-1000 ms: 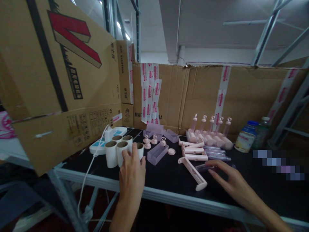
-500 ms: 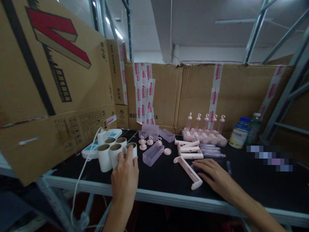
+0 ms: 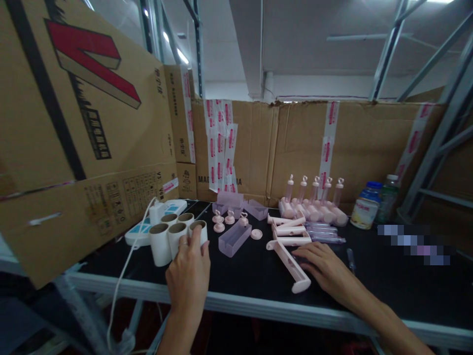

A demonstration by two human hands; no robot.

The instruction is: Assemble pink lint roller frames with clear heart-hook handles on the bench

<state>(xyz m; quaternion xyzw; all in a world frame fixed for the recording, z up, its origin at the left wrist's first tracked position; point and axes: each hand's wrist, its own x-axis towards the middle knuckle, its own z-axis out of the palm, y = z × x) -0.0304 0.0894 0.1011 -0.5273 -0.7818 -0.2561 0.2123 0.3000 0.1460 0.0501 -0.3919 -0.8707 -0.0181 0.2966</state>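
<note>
My left hand (image 3: 188,271) wraps its fingers around the nearest of several upright white paper rolls (image 3: 166,236) at the table's front left. My right hand (image 3: 327,273) lies flat on the black table (image 3: 254,281), fingertips beside a long pink roller handle (image 3: 290,261) and over a clear tube that it mostly hides. More pink handles (image 3: 290,229) lie just beyond. A translucent purple tray (image 3: 234,239) sits between my hands, with small pink caps (image 3: 229,219) behind it.
Assembled pink rollers (image 3: 314,209) stand at the back. Two bottles (image 3: 371,207) stand at the back right. A white power strip (image 3: 148,224) with its cord runs off the left edge. Cardboard boxes (image 3: 84,133) wall the left and back. Clear tubes (image 3: 327,236) lie mid-right.
My right hand slid left along the table toward the long pink handle. My left hand stayed at the white rolls and closed more around the nearest one. The view shifted slightly.
</note>
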